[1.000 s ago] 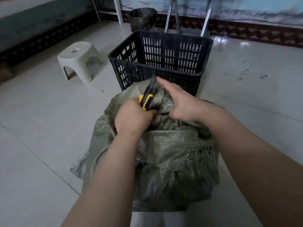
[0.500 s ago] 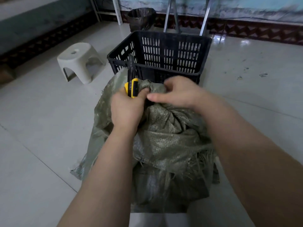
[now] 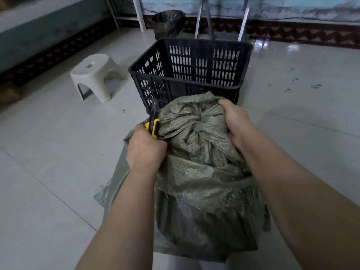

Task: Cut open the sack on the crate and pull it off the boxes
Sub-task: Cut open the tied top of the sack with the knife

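Observation:
A grey-green woven sack is bunched into a mound right in front of me, with a frayed cut edge across its middle. My left hand grips a yellow and black utility knife together with a fold of the sack's left side; the blade points up and away. My right hand clutches the sack's gathered top on the right. The boxes and whatever the sack rests on are hidden under the fabric.
A black slotted plastic crate stands just beyond the sack. A white plastic stool sits to the left on the tiled floor. A dark bin and metal frame legs stand by the far wall.
My hands have moved apart: the left with the knife went down and left, the right slid to the sack's right side. The sack's bunched top now shows between them.

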